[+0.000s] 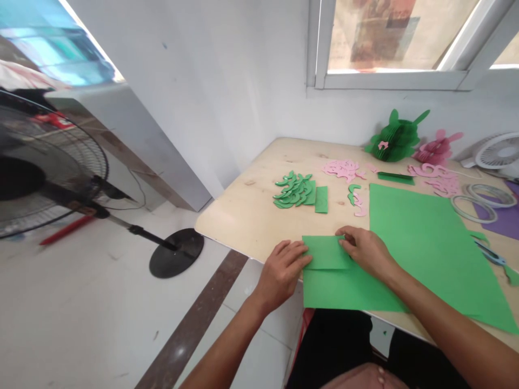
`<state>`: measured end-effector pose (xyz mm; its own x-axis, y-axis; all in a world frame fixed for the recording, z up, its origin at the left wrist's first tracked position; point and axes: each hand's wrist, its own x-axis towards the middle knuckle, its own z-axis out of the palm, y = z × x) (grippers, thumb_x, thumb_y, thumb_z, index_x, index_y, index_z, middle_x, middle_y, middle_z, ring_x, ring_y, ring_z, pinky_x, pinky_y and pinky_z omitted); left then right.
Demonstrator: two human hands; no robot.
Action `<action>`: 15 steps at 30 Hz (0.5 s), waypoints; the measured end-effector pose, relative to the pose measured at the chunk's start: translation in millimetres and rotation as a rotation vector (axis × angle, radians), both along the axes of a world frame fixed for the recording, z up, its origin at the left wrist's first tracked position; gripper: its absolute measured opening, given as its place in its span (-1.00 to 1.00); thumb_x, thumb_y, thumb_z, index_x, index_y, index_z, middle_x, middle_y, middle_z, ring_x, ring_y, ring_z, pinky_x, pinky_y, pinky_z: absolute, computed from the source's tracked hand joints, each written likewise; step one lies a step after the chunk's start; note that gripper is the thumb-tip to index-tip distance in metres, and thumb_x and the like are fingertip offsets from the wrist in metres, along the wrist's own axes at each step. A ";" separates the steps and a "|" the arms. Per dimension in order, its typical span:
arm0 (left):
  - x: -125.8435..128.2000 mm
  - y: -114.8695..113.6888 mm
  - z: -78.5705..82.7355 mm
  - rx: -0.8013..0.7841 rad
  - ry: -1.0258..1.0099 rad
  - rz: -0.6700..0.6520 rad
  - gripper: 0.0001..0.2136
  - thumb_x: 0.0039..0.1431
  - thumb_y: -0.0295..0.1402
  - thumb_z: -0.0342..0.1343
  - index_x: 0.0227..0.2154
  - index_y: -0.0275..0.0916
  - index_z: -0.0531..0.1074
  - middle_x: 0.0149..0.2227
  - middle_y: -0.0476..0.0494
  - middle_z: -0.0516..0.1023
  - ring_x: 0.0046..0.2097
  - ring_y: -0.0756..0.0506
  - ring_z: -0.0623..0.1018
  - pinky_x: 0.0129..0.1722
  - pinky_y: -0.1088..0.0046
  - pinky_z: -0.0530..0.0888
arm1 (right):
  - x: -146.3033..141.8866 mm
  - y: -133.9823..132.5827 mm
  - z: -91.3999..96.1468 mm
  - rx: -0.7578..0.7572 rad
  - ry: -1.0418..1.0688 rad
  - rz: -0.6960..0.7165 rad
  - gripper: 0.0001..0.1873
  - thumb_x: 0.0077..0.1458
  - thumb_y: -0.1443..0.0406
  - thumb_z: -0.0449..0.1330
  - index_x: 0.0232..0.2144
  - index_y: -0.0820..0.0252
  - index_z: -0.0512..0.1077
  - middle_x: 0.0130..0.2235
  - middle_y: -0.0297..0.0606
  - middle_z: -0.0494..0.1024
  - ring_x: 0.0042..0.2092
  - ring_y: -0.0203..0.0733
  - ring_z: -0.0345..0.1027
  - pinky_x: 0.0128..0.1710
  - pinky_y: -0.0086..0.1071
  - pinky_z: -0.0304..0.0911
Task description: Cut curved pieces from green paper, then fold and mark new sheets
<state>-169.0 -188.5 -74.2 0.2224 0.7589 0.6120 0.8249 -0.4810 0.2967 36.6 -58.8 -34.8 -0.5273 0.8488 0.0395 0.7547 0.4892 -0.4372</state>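
While I watch through the head view, the green paper piece (324, 254) lies near the tabletop's (231, 210) front edge, over a larger green sheet (344, 289). Left hand (286, 265): fingers on the piece's left edge; clamped or not, I can't tell. Right hand (365, 248): grip looks pinched on its upper right. I'd judge it light, thin, easily creased; take it by the edges. No legible brands, labels or writing.

Brt, soft lt; glare spot on floor (101, 302); L side blurry, edges stretched.
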 end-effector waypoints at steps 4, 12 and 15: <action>-0.1 0.4 0.1 0.005 0.017 0.004 -0.70 0.18 -0.58 -0.13 -0.15 -0.22 0.43 -0.05 -0.21 0.53 0.08 -0.14 0.45 0.08 0.13 0.37 | 0.2 0.8 0.6 -0.016 -0.020 0.013 -0.74 0.04 0.30 0.08 -0.23 0.11 0.51 -0.50 -0.35 0.51 -0.48 -0.25 0.33 -0.47 -0.43 0.10; -0.4 0.3 0.0 0.001 0.023 0.001 -0.72 0.18 -0.57 -0.10 -0.14 -0.22 0.43 -0.05 -0.20 0.53 0.08 -0.13 0.45 0.08 0.15 0.37 | -1.4 -2.0 4.8 -0.019 -0.043 0.000 -0.74 0.06 0.31 0.08 -0.21 0.12 0.50 -0.46 -0.33 0.53 -0.42 -0.21 0.37 -0.42 -0.39 0.15; -0.7 0.5 -0.1 -0.007 0.027 -0.002 -0.73 0.19 -0.56 -0.08 -0.14 -0.22 0.43 -0.04 -0.21 0.52 0.08 -0.13 0.45 0.09 0.16 0.36 | 1.6 -10.5 8.3 0.149 -0.025 0.009 -0.72 0.08 0.34 0.08 -0.15 0.17 0.48 -0.31 -0.21 0.57 -0.29 -0.12 0.41 -0.31 -0.31 0.20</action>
<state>-169.7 -188.0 -74.4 0.2401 0.7627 0.6006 0.8319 -0.4805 0.2777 38.2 -69.3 -26.5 -0.5374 0.8296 0.1515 0.7597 0.5543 -0.3400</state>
